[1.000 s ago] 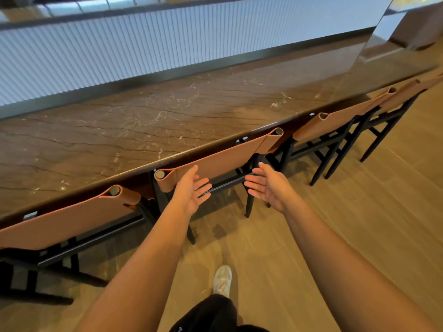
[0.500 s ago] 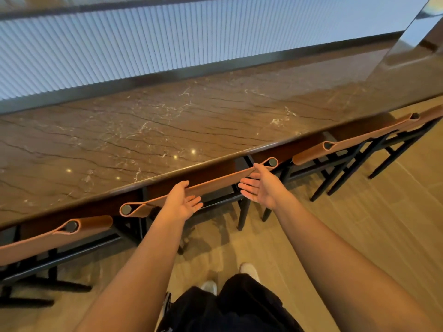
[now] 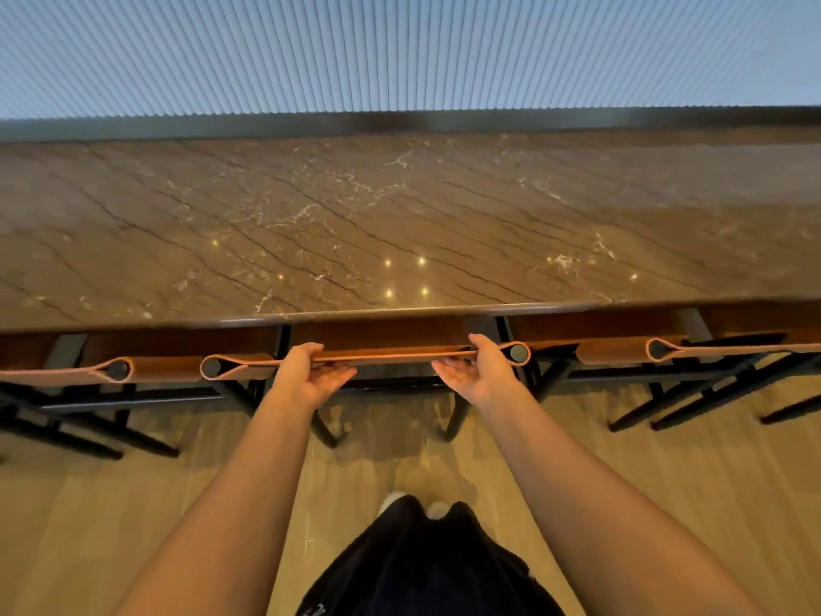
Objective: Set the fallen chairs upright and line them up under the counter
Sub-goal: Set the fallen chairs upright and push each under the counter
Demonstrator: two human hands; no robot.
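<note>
Three are seen upright under the counter (image 3: 400, 224) ahead: the middle chair (image 3: 391, 355) is gripped by left hand (image 3: 306, 375) and right hand (image 3: 480, 371), neighbouring chairs (image 3: 66, 373) are ranged outside them; only aligning is judged outstanding.

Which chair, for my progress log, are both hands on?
The middle chair: left hand and right hand grip its tan backrest; left neighbour and right neighbour stand untouched.

both bare arms reach forward, nearly straight. left hand (image 3: 311, 377) and right hand (image 3: 477, 373) each grip the chair back (image 3: 391, 356), thumbs over its top edge.
</note>
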